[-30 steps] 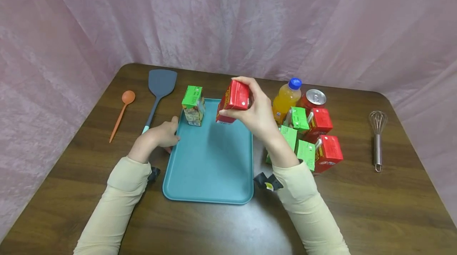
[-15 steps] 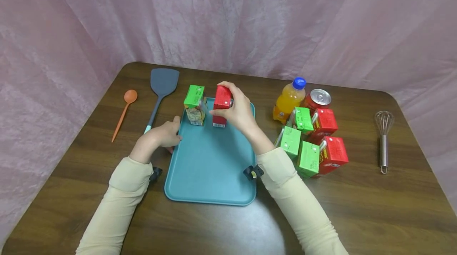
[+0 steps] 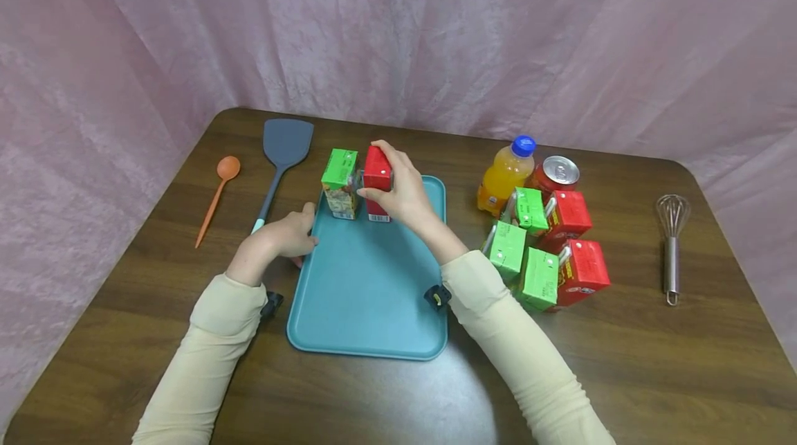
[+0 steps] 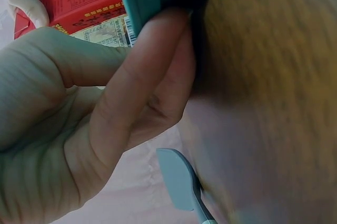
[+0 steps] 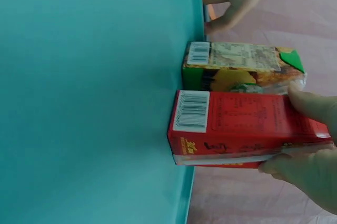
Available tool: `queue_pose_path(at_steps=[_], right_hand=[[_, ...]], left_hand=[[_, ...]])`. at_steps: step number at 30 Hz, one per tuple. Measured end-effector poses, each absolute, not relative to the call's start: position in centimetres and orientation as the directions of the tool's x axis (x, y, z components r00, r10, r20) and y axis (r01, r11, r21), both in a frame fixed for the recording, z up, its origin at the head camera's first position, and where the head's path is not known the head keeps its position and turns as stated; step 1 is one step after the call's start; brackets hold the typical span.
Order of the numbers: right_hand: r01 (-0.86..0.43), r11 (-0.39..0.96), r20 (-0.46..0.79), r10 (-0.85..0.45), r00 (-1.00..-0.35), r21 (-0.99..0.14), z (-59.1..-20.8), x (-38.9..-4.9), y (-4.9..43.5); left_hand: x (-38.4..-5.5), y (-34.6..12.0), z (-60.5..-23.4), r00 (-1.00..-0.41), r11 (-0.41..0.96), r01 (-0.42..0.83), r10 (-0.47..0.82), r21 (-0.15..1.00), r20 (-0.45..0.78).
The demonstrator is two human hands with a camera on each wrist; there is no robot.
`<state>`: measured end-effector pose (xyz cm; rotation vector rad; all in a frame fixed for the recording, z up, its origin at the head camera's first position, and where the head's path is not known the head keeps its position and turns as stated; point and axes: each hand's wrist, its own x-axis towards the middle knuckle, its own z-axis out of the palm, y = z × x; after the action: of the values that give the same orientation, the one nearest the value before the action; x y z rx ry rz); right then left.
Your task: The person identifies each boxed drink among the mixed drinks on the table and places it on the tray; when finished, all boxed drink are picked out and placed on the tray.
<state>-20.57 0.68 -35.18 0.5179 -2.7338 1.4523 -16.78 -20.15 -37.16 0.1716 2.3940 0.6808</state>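
Note:
A red drink carton (image 3: 378,178) stands upright on the far end of the teal tray (image 3: 367,293). My right hand (image 3: 407,192) grips its upper part between thumb and fingers; the barcode end meets the tray floor in the right wrist view. Close on its left is a green-topped drink carton (image 3: 340,185), also upright, with a straw in clear wrap on its side. At the tray's left rim, my left hand (image 3: 283,234) holds the edge, fingers curled against it in the left wrist view (image 4: 126,77); part of those fingers is hidden.
Right of the tray stand several green cartons (image 3: 506,251) and red cartons (image 3: 582,272), an orange drink bottle (image 3: 506,178) with a blue cap and a soda can (image 3: 558,171). A whisk (image 3: 672,244) lies far right. A grey spatula (image 3: 286,144) and orange spoon (image 3: 227,168) lie left.
My right hand has brought the red carton left and down onto the tray, turning it upright beside the green-topped one. My left hand has stayed at the rim.

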Motion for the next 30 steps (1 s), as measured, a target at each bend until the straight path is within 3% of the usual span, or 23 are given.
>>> queue_pose_path(at_steps=[10,19,25,30], right_hand=[[-0.276,0.49,0.186,-0.225,-0.957,-0.827,-34.8,-19.1,1.4],[-0.43,0.254,0.384,-0.213,-0.899,-0.866,-31.6,-15.4,3.1],[-0.553,0.269,0.499,-0.248,-0.831,-0.788,-29.7,-12.5,6.3],[-0.546,0.339,0.486,-0.25,-0.837,-0.766,-29.0,-10.8,10.1]], left_hand=[[-16.9,-19.9,-37.4,-0.776,0.865,-0.036,0.291,0.5,-0.56],[-16.8,-20.6,-37.2,-0.779,0.859,-0.022,0.306,0.511,-0.547],[-16.9,-20.4,-37.0,-0.779,0.858,-0.012,0.313,0.513,-0.543],[-16.9,-20.3,-37.2,-0.783,0.859,-0.017,0.307,0.511,-0.542]])
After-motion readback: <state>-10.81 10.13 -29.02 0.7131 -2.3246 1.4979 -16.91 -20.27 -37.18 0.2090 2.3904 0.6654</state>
